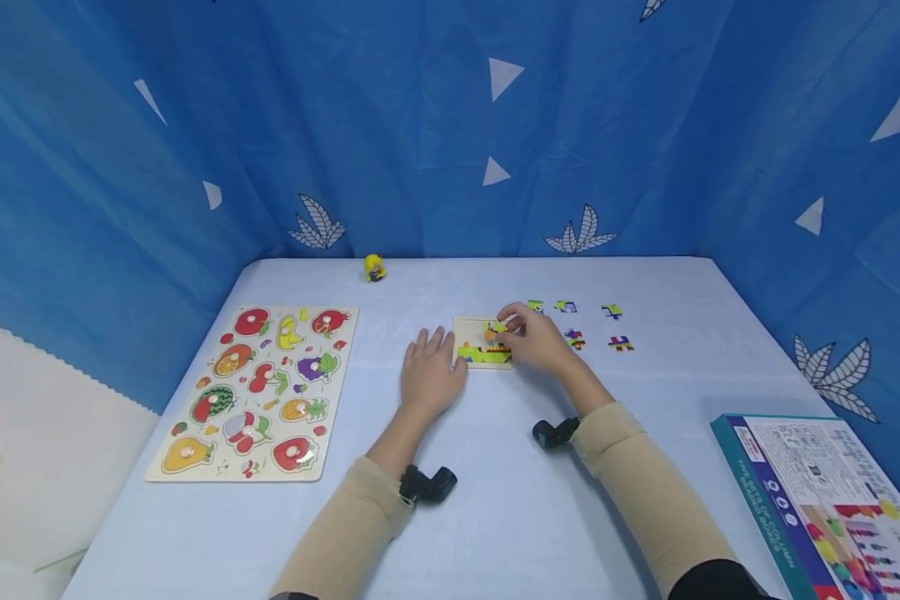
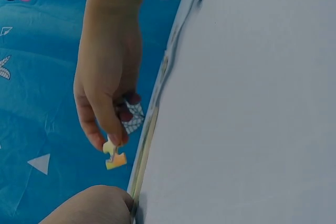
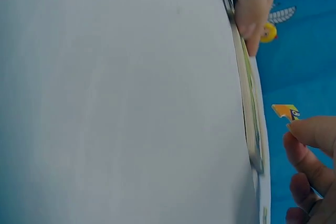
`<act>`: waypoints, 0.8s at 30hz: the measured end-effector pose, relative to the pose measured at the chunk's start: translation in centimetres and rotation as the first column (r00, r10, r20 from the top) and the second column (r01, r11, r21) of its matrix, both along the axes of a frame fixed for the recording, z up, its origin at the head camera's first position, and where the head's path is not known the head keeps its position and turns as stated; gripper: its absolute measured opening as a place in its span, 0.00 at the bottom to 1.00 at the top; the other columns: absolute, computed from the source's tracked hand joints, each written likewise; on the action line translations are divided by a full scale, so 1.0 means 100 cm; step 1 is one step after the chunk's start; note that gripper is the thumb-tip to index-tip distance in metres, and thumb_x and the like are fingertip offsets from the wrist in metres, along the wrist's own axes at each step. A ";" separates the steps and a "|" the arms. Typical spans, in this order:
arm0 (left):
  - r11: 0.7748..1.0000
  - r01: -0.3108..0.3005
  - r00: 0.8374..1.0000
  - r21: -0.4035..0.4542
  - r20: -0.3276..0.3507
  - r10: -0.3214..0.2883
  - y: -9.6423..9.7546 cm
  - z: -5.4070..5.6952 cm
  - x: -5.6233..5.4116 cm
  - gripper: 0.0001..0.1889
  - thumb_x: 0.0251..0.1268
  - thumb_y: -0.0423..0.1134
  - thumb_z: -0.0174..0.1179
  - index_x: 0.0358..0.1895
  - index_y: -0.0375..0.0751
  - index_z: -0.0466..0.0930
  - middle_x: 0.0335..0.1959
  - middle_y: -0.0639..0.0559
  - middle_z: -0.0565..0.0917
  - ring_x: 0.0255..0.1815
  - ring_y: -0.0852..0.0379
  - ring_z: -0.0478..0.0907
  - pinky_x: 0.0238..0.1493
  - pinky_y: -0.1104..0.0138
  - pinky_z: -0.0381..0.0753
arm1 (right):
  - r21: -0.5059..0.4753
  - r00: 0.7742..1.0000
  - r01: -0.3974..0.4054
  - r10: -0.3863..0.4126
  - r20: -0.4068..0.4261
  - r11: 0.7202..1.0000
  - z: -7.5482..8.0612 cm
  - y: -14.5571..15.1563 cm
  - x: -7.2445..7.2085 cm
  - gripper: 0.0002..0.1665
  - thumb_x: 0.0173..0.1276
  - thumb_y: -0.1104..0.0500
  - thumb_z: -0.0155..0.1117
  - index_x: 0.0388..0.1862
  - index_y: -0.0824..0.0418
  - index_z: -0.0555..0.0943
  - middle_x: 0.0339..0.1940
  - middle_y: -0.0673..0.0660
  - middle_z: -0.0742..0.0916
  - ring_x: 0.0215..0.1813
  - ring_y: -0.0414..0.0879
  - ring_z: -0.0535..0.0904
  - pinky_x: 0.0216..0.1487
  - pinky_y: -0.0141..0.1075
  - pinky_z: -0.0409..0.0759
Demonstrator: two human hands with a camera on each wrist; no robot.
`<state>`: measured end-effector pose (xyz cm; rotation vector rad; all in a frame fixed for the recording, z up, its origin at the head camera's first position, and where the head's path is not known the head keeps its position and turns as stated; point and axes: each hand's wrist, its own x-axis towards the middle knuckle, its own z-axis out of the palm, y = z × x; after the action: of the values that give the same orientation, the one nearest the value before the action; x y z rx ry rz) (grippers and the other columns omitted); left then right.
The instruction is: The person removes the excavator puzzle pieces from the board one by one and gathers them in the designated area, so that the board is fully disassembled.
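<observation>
My right hand pinches a yellow and orange jigsaw piece between thumb and fingertips, held above the puzzle tray. The small wooden tray has yellow-green pieces fitted along its near part, while its far left part shows bare wood. My left hand lies on the table with fingers extended, its thumb at the tray's left edge. In the left wrist view, the pinched piece hangs below the right fingertips. Several loose jigsaw pieces lie beyond and right of the right hand, one partly hidden behind it.
A fruit peg puzzle board lies on the left of the table. Toward the back edge stands a small yellow figure. A teal and purple box sits at the front right. Blue cloth hangs behind.
</observation>
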<state>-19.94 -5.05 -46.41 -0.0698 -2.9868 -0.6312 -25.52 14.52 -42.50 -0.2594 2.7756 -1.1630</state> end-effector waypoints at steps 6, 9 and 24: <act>1.000 -0.002 1.000 0.011 -0.011 0.002 -0.001 -0.002 -0.001 0.31 0.73 0.54 0.46 0.75 0.45 0.64 0.79 0.48 0.61 0.82 0.45 0.49 0.81 0.49 0.46 | 0.029 0.998 0.056 -0.056 -0.014 0.998 0.002 0.028 0.000 0.17 0.70 0.54 0.65 0.57 0.50 0.76 0.47 0.56 0.83 0.46 0.51 0.73 0.41 0.39 0.74; 1.000 -0.002 1.000 0.013 -0.013 0.003 -0.001 -0.003 -0.002 0.31 0.73 0.54 0.46 0.75 0.45 0.64 0.79 0.48 0.61 0.82 0.45 0.49 0.81 0.49 0.47 | 0.058 0.997 0.074 -0.073 -0.016 0.996 0.000 0.041 -0.001 0.18 0.71 0.54 0.64 0.58 0.51 0.76 0.48 0.57 0.83 0.47 0.52 0.74 0.44 0.40 0.75; 1.000 0.001 1.000 0.016 -0.012 -0.001 0.000 -0.003 -0.001 0.31 0.73 0.54 0.46 0.75 0.45 0.65 0.79 0.48 0.61 0.82 0.44 0.48 0.81 0.49 0.46 | 0.145 0.996 0.081 -0.074 -0.052 0.986 -0.011 0.067 0.002 0.17 0.70 0.56 0.63 0.57 0.52 0.76 0.45 0.58 0.82 0.47 0.53 0.75 0.49 0.45 0.75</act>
<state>-20.06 -5.05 -46.68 -0.0731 -2.9704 -0.6526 -25.37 21.25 -43.55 -0.1674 2.9188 -0.9734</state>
